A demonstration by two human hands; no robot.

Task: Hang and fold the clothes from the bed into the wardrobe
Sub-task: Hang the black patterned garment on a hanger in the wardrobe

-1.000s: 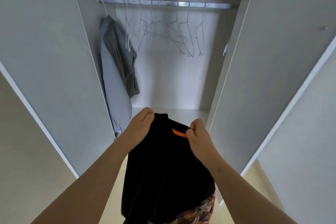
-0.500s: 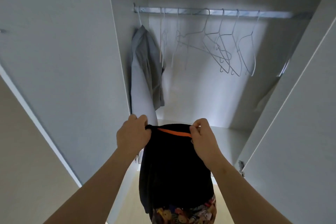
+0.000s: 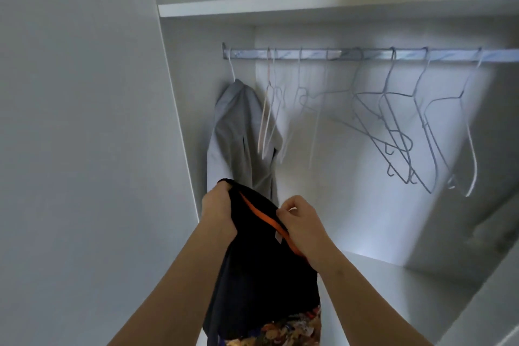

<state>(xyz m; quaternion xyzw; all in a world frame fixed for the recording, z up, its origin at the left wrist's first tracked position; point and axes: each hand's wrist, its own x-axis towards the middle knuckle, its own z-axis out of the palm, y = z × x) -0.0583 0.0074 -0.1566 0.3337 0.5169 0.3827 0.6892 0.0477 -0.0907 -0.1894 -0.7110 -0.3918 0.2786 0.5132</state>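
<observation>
Clenched round the collar of a black top [image 3: 261,275] with left grip [image 3: 217,213], fingers curled tight; pinched along its orange neckband [image 3: 262,215] with right grip [image 3: 302,222]. Held up before the open wardrobe [image 3: 309,7], below the rail [image 3: 365,54] of bare wire hangers [image 3: 393,121], just in front of the hanging grey garment [image 3: 238,135].

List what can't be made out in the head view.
Head view only:
1. black garment: lower part cut off by the bottom edge; its type is unclear.
2. left hand: fingertips buried in that garment's fabric.
3. rail: right end cut off by the frame edge.
4. empty hangers: overlapping and blurred; count unclear.
5. grey garment: lower end hidden behind the left hand.
</observation>
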